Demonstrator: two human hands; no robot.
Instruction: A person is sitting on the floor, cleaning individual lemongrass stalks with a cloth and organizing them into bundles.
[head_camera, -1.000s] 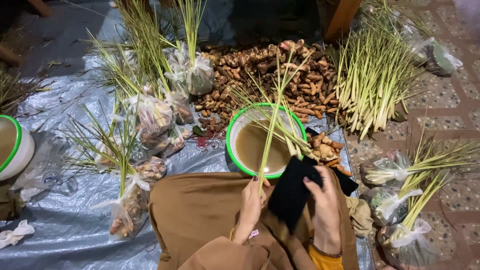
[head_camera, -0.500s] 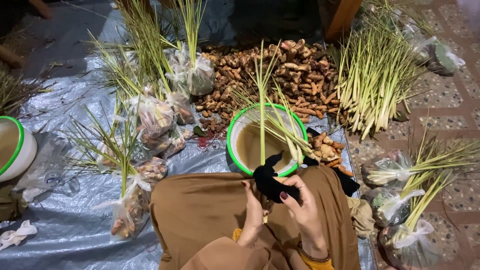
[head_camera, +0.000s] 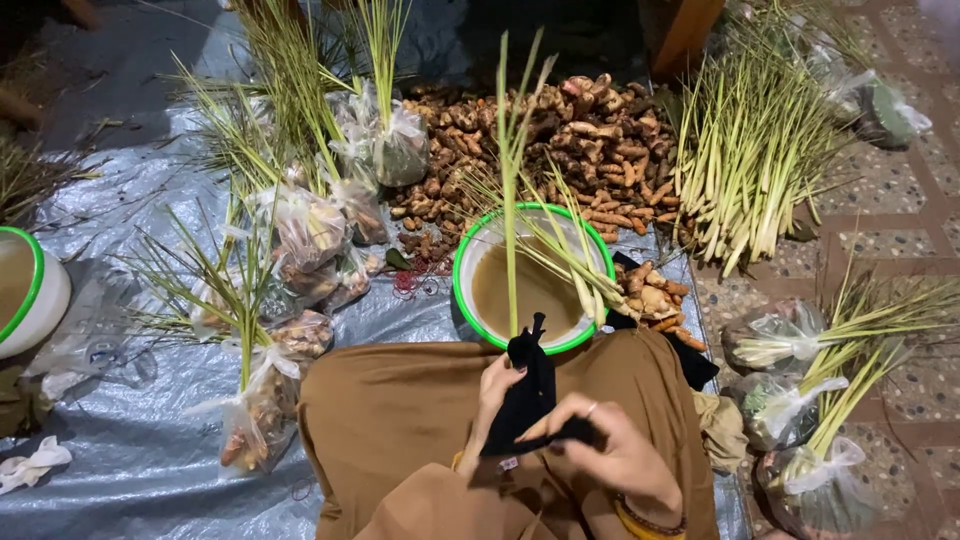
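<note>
Both hands on a black plastic bag (head_camera: 530, 395) over the lap, lemongrass stalk (head_camera: 511, 200) poking out the top.

Head view: left hand (head_camera: 492, 388) pinches the bag's left edge near the neck; right hand (head_camera: 615, 455) is clenched on its lower end, ring on one finger. Stalk stands upright in front of the green-rimmed bowl (head_camera: 480, 250) of brown liquid on the grey tarp (head_camera: 130, 460). Galangal root pile (head_camera: 560, 130) behind the bowl, loose lemongrass heap (head_camera: 750, 160) to the right, tied clear bags (head_camera: 300, 240) of roots and stalks left.
</note>
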